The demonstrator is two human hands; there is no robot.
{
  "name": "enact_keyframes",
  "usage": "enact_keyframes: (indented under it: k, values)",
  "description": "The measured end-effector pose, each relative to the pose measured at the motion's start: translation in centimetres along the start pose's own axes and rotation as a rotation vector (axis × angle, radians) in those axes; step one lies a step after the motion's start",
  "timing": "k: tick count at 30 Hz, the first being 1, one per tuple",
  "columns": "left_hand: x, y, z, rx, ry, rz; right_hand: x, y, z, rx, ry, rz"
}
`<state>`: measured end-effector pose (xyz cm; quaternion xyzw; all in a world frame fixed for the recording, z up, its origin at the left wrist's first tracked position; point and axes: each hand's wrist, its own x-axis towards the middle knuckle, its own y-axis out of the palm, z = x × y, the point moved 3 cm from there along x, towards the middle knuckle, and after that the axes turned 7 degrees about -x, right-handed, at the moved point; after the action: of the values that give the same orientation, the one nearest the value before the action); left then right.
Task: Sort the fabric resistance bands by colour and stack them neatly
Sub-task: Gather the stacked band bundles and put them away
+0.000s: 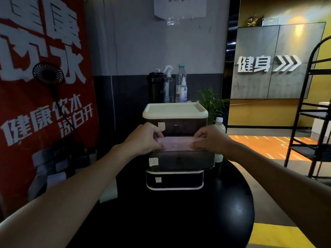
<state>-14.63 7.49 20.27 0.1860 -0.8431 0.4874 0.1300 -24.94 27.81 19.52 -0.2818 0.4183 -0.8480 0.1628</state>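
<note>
— Grip first: what do we hold in each hand?

— Our left hand [145, 138] pinches the left end of the pink band [174, 144], and our right hand [212, 139] pinches the right end. Both are grasping, neither released.

— How does the band lie from there?

— It is stretched flat between the two grips, its long axis running left to right. It sits over the open mouth of the pulled-out middle drawer [180, 161], just in front of the closed top drawer [179, 127]. We cannot tell whether it already rests on anything inside.

— Which way must we go?

— Straight down, we judge. Both hands are equally near, so we would lower both ends together to keep it square. The drawer unit [175, 110] stands on the dark round surface [161, 221].
</note>
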Motion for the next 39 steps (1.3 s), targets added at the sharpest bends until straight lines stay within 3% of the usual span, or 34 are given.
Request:
enact_keyframes:
  k: [8, 16, 19, 24, 33, 39]
  values:
    - [0.7, 0.4, 0.9, 0.035, -0.021, 0.131, 0.8, 0.7, -0.5, -0.060, 0.037, 0.122]
    - [-3.0, -1.5, 2.3, -0.271, 0.030, -0.073, -2.2, -0.9, -2.2, 0.386, -0.014, 0.018]
    - [-4.1, -0.4, 3.9, -0.378, -0.039, 0.051, -3.3, -0.2, -3.2, 0.534, -0.075, 0.163]
    - [-4.0, 0.9, 4.2, -0.489, 0.012, 0.168, -3.0, 0.9, -3.7, 0.564, -0.143, 0.301]
    - [-3.0, 1.4, 5.4, -0.581, 0.030, 0.162, -1.8, 2.2, -4.7, 0.611, -0.096, 0.247]
    - [-2.3, 1.3, 6.3, -0.506, 0.005, 0.092, -1.3, 2.7, -4.6, 0.637, -0.066, 0.193]
